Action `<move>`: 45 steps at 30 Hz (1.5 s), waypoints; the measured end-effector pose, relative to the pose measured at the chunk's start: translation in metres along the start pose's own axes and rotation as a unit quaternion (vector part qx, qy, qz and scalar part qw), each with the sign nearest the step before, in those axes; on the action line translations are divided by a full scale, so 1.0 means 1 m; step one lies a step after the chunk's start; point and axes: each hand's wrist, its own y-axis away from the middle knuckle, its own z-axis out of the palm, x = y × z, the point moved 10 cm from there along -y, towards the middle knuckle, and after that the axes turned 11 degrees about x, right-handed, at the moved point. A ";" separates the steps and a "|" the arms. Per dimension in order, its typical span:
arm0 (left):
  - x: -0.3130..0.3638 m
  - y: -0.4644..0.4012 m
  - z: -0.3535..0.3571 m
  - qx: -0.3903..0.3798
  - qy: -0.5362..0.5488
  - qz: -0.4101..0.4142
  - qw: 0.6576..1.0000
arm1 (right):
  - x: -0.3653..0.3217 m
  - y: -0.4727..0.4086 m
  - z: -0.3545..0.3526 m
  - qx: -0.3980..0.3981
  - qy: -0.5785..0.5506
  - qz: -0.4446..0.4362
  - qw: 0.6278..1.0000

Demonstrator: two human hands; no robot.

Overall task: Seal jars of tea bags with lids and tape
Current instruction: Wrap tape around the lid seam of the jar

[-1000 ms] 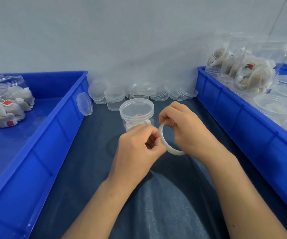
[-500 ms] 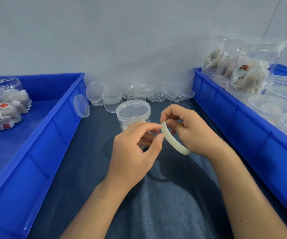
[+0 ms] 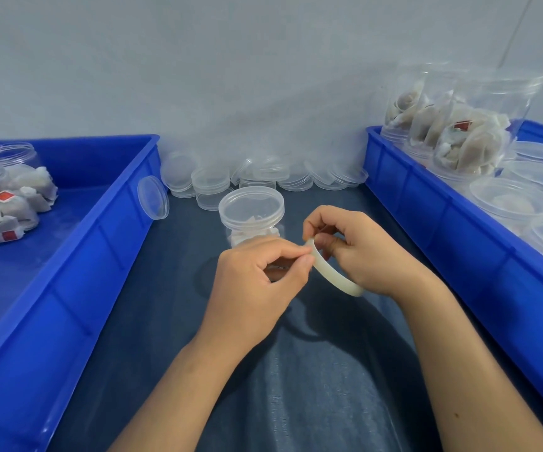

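The tape roll [image 3: 335, 272] sits between both hands just in front of the lidded jar [image 3: 251, 216] of tea bags. The right hand [image 3: 361, 252] grips it; the left hand [image 3: 260, 282] pinches its upper edge. Blue bins hold more jars: left bin [image 3: 68, 256], right bin [image 3: 459, 230].

A dark blue bench [image 3: 152, 321] fills the middle, and its top looks a bit like cloth. A big blue bin [image 3: 77, 262] sits on the left side of the bench. Another blue bin [image 3: 452, 243] sits on the right side. The two bins are well apart, with bare bench between them. Behind it all stands a plain pale grey wall [image 3: 231, 66]. A thin line runs down the wall at the top right.
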 end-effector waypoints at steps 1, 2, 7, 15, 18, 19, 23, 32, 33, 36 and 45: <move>-0.001 0.000 0.001 -0.002 -0.003 -0.004 1.000 | 0.000 0.000 0.000 0.000 0.004 0.000 1.000; -0.001 0.000 0.001 -0.002 -0.007 -0.005 1.000 | 0.000 0.000 0.000 0.000 0.006 0.001 1.000; 0.000 0.000 0.001 0.014 -0.028 0.004 0.999 | 0.003 0.000 0.002 -0.004 0.010 0.007 1.000; 0.000 0.002 0.001 0.003 -0.009 -0.005 1.000 | 0.007 0.000 0.005 -0.004 0.016 0.015 1.000; -0.004 0.002 0.003 -0.005 -0.012 -0.020 1.000 | 0.007 0.000 0.003 -0.003 0.022 0.013 1.000; -0.006 0.001 0.003 -0.006 -0.015 -0.026 1.000 | 0.007 0.000 0.003 -0.003 0.023 0.011 1.000; -0.008 0.000 0.004 -0.020 -0.017 -0.030 0.999 | 0.006 -0.001 0.003 -0.001 0.026 0.005 1.000; -0.010 0.001 0.005 -0.026 -0.019 -0.037 0.999 | 0.008 -0.001 0.003 -0.008 0.029 0.012 0.999; -0.010 0.001 0.005 -0.024 -0.020 -0.041 0.999 | 0.008 -0.001 0.004 -0.010 0.030 0.011 0.999; -0.014 0.000 0.003 -0.018 -0.019 -0.062 0.998 | 0.006 0.000 0.006 -0.014 0.032 0.007 0.999; -0.013 0.002 0.003 -0.014 -0.010 -0.066 0.998 | 0.006 -0.001 0.005 -0.006 0.033 0.007 0.999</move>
